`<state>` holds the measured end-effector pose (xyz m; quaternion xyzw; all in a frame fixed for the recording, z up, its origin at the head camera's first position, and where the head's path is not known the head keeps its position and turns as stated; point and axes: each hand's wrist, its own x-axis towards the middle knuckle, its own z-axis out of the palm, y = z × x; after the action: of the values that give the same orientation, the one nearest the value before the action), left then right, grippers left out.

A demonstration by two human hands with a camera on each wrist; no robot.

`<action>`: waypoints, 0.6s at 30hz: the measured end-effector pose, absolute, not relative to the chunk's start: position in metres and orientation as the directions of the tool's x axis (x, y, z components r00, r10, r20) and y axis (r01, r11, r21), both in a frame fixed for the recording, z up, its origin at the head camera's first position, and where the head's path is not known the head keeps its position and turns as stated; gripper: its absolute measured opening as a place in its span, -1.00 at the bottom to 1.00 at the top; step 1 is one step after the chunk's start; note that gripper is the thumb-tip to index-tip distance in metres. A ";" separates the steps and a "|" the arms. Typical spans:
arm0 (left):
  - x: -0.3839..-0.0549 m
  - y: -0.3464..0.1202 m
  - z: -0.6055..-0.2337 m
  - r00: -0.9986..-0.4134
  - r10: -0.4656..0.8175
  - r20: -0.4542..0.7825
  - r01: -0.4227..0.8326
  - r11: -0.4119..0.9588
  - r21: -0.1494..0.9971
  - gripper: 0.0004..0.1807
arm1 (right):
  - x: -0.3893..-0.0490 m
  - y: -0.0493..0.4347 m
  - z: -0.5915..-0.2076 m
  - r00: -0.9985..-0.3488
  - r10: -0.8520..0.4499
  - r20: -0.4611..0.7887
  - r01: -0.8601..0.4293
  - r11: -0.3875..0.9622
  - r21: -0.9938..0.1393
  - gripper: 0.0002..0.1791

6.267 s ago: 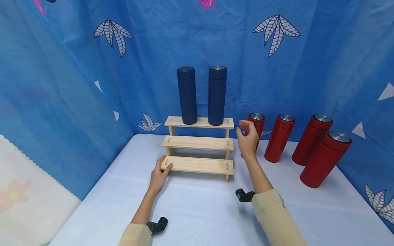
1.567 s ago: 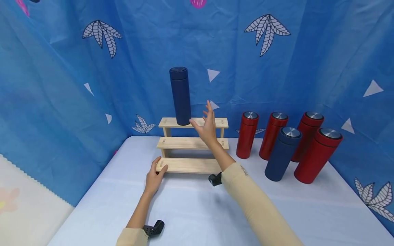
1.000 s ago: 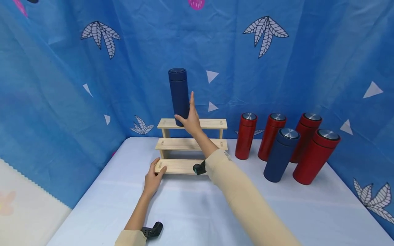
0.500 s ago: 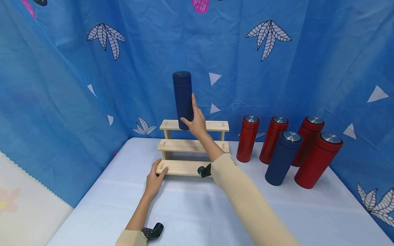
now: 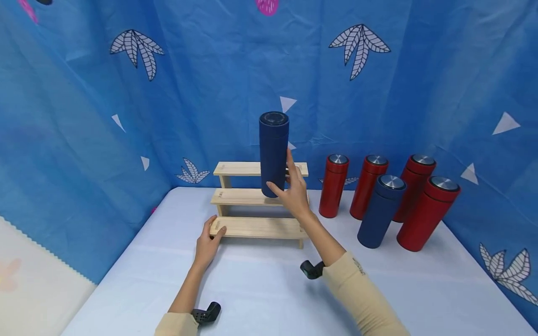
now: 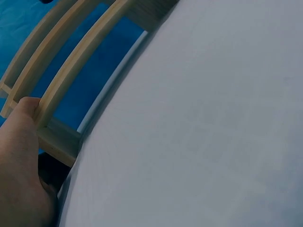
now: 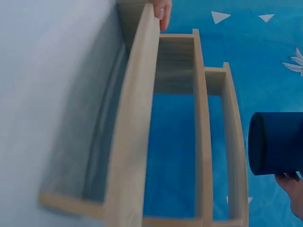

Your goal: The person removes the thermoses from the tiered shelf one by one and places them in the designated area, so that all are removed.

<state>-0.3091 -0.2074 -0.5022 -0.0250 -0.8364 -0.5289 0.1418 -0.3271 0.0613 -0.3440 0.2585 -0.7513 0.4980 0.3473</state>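
My right hand [image 5: 295, 193] grips the lower part of a dark blue thermos flask [image 5: 273, 154], which stands nearly upright in front of the wooden three-step rack [image 5: 256, 227]. In the right wrist view the flask's round base [image 7: 258, 144] shows apart from the rack's steps. At the rack's left front end, my left hand [image 5: 207, 243] pinches the lowest step, thumb on top. The left wrist view has that hand [image 6: 21, 156] at the end of the pale wooden step [image 6: 78, 56]; most of its fingers are hidden there.
To the right on the white table [image 5: 260, 289] stand several red thermos flasks, one nearest the right edge [image 5: 428, 214]. A second blue thermos flask [image 5: 381, 212] stands among them, in front. A blue patterned curtain [image 5: 201, 84] hangs close behind and beside the table.
One blue flask went from the top step to the table at right. My right hand then took the other from the top step and brought it rightward and nearer. The left hand stayed.
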 end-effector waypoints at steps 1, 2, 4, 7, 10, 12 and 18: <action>-0.309 -0.207 -0.503 -0.956 -0.114 0.272 0.195 0.448 0.873 -0.26 | -0.316 0.068 -0.344 -0.613 -0.039 0.789 -0.744 0.366 -0.559 0.05; -0.309 -0.207 -0.503 -0.953 -0.116 0.280 0.200 0.452 0.869 -0.26 | -0.306 0.074 -0.344 -0.604 -0.035 0.797 -0.751 0.360 -0.553 0.04; -0.310 -0.207 -0.503 -0.950 -0.120 0.289 0.206 0.455 0.866 -0.27 | -0.288 0.090 -0.345 -0.584 -0.027 0.811 -0.757 0.379 -0.532 0.03; -0.309 -0.206 -0.502 -0.952 -0.118 0.284 0.204 0.449 0.870 -0.28 | -0.285 0.121 -0.364 -0.580 -0.007 0.814 -0.743 0.415 -0.525 0.07; -0.307 -0.207 -0.501 -0.961 -0.102 0.256 0.189 0.432 0.882 -0.27 | -0.284 0.151 -0.384 -0.608 0.025 0.794 -0.695 0.466 -0.547 0.12; -0.307 -0.207 -0.500 -0.965 -0.095 0.244 0.181 0.434 0.883 -0.27 | -0.281 0.169 -0.394 -0.641 0.051 0.766 -0.650 0.494 -0.577 0.14; -0.308 -0.208 -0.501 -0.964 -0.098 0.247 0.180 0.442 0.879 -0.26 | -0.270 0.205 -0.420 -0.720 0.115 0.684 -0.529 0.547 -0.649 0.19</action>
<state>-0.3079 -0.2078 -0.5012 -0.0247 -0.8389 -0.5276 0.1317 -0.2696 0.2049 -0.4204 0.1284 -0.8064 0.4581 0.3513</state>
